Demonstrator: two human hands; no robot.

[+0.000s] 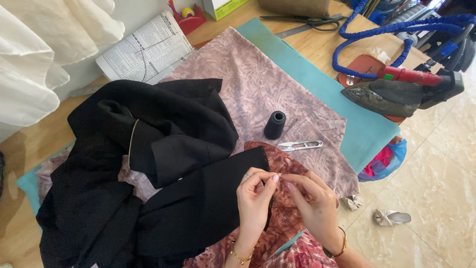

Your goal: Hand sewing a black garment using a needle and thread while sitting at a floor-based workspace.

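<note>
- The left hand (255, 198) and right hand (313, 201) meet fingertip to fingertip just below the black thread spool (274, 124), which serves as the landmark here.
- Both hands are pressed into a pinch at the same spot; whatever fine thing sits between the fingertips is too small to tell.
- The left hand rests against the edge of a black garment (148, 183), which spreads out to the left of the spool and below it.
- The right hand lies over a reddish-brown patterned cloth (282, 164), directly below the spool.
- Silver thread snips (300, 145) lie just to the lower right of the spool, near it but not touching.
- The spool stands upright on a mauve patterned fabric (267, 84), which lies over a teal mat (347, 114) on the wooden surface (317, 47).
- A steam iron (396, 94) with a blue hose (391, 30) sits well to the right of the spool.
- Large scissors (307, 21) lie far above the spool, and a folded printed paper (146, 49) lies to the upper left.
</note>
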